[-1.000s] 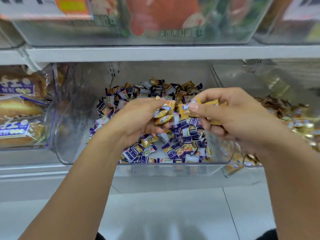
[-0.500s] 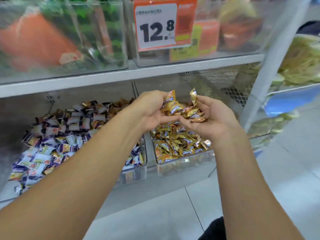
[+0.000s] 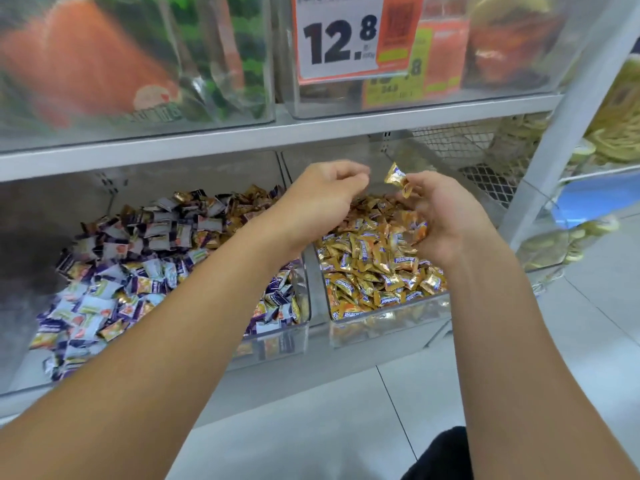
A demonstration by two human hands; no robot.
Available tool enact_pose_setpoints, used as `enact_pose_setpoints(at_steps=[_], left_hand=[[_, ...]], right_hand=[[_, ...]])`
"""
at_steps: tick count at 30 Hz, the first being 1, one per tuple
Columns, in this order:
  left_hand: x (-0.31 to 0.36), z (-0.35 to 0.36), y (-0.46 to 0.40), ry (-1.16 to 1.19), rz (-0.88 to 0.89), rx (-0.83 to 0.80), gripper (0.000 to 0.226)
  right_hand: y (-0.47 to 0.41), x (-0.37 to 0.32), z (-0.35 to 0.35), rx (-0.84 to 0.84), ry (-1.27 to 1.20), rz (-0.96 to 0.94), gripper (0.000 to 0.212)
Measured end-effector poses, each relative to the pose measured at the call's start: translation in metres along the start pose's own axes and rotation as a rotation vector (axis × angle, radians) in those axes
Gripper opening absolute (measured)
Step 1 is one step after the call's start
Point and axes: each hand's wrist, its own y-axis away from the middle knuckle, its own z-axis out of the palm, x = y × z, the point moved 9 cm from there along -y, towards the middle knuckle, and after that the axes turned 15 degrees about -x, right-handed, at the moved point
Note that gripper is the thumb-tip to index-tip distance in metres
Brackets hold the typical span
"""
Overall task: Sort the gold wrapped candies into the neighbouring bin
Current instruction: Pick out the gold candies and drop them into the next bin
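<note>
Two clear bins stand side by side on the lower shelf. The left bin (image 3: 277, 344) holds a mix of purple-and-white candies (image 3: 138, 268) with some gold ones among them. The right bin (image 3: 384, 327) is full of gold wrapped candies (image 3: 370, 268). Both hands hover over the right bin. My left hand (image 3: 322, 202) has loosely curled fingers and nothing visible in it. My right hand (image 3: 446, 216) holds one gold candy (image 3: 397, 178) at its fingertips, palm turned left. A few gold candies show just below its palm; whether it holds them I cannot tell.
An upper shelf (image 3: 242, 140) carries clear bins of snack bags and an orange price tag (image 3: 341, 36) reading 12.8. A grey upright post (image 3: 554, 133) and wire mesh (image 3: 485, 174) stand right of the gold bin. Grey tiled floor lies below.
Both hands carried a handful of gold candies from the mixed bin to over the right bin. The handful has left my hands; only one candy stays at my right fingertips.
</note>
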Motion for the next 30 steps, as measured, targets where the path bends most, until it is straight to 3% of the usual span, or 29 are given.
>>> enact_pose_setpoints(at_steps=[4,7,8,10,13,16,21,25,28,30], left_hand=[[-0.006,-0.046,0.049,-0.197,0.13,0.146,0.021],[-0.039,-0.096,0.104,-0.254,0.053,0.212,0.011],[-0.057,-0.113,0.121,-0.325,-0.036,0.215,0.006],[-0.098,-0.142,0.149,-0.555,-0.283,0.159,0.009],[-0.151,-0.153,0.166,-0.717,-0.516,-0.009,0.026],[-0.175,-0.147,0.164,-0.78,-0.56,-0.056,0.038],[-0.183,-0.151,0.159,-0.766,-0.52,-0.012,0.044],[-0.185,-0.159,0.161,-0.596,-0.473,-0.002,0.039],[-0.178,-0.166,0.163,-0.447,-0.403,0.074,0.044],[-0.168,-0.168,0.16,-0.336,-0.325,0.144,0.047]], right_hand=[[0.011,-0.022,0.002,0.187,0.382,-0.126,0.015],[0.043,-0.048,0.041,0.258,0.767,-0.475,0.02],[0.059,-0.051,0.071,0.208,0.842,-0.615,0.016],[0.081,-0.034,0.147,-0.081,0.946,-0.771,0.012],[0.081,0.034,0.244,-0.539,1.291,-0.59,0.014],[0.05,0.074,0.278,-0.597,1.597,-0.433,0.023],[0.018,0.123,0.307,-0.804,1.845,-0.231,0.038],[0.006,0.131,0.309,-0.796,1.842,-0.209,0.014],[0.002,0.093,0.292,-0.726,1.373,-0.261,0.011],[0.002,0.084,0.281,-0.75,0.983,-0.167,0.004]])
